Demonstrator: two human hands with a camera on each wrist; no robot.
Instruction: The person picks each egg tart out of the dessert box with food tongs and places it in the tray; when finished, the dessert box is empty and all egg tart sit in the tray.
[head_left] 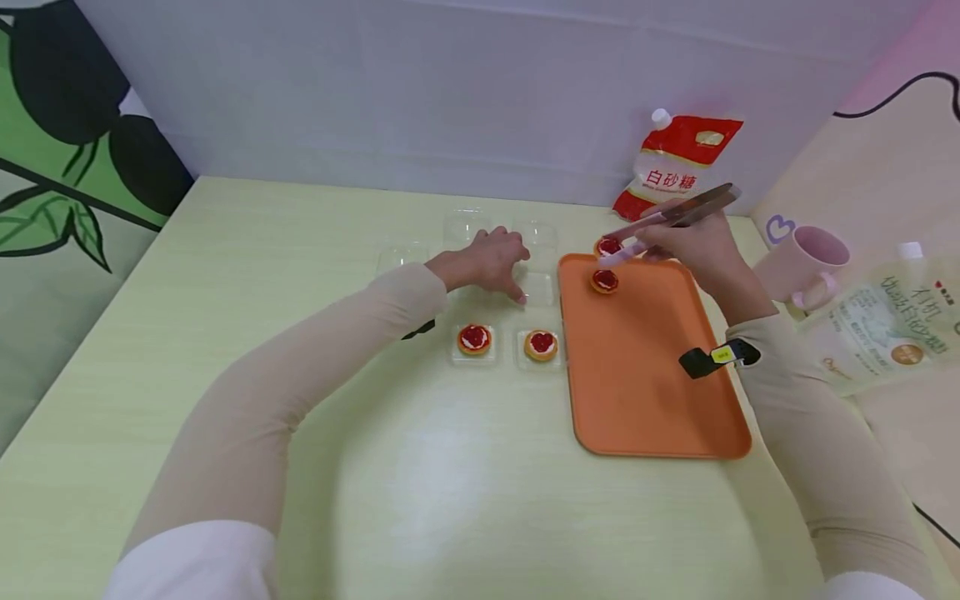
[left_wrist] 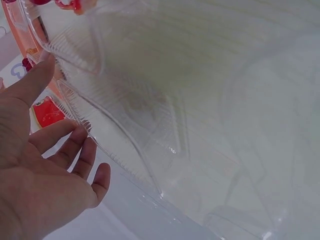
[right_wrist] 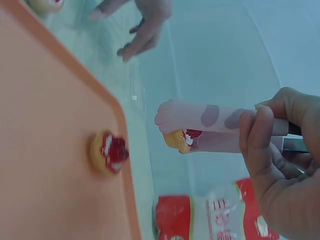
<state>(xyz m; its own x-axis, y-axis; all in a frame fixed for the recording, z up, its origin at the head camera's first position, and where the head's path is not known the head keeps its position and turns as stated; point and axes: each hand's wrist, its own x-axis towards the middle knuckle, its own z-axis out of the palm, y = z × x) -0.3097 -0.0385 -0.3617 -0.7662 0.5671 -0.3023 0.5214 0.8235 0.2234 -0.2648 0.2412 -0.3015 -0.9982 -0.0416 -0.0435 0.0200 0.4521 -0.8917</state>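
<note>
My right hand (head_left: 693,242) grips a pair of tongs (right_wrist: 220,117) with pink, paw-shaped tips and metal handles. Between the tips is a small red-topped tart (right_wrist: 175,139), raised over the far left corner of an orange tray (head_left: 652,375). Another tart (head_left: 603,282) lies on the tray below it. My left hand (head_left: 491,260) has its fingers and thumb spread beside a clear plastic box (head_left: 538,289), fingertips right at the box edges in the left wrist view. Nearer me, one tart (head_left: 474,339) and a second tart (head_left: 541,345) sit in clear boxes.
More clear boxes, including a far box (head_left: 465,225) and a left box (head_left: 401,254), stand around the left hand. A red-and-white sugar pouch (head_left: 667,171) leans at the back wall. On the right are a pink mug (head_left: 802,262) and a pale pouch (head_left: 892,325).
</note>
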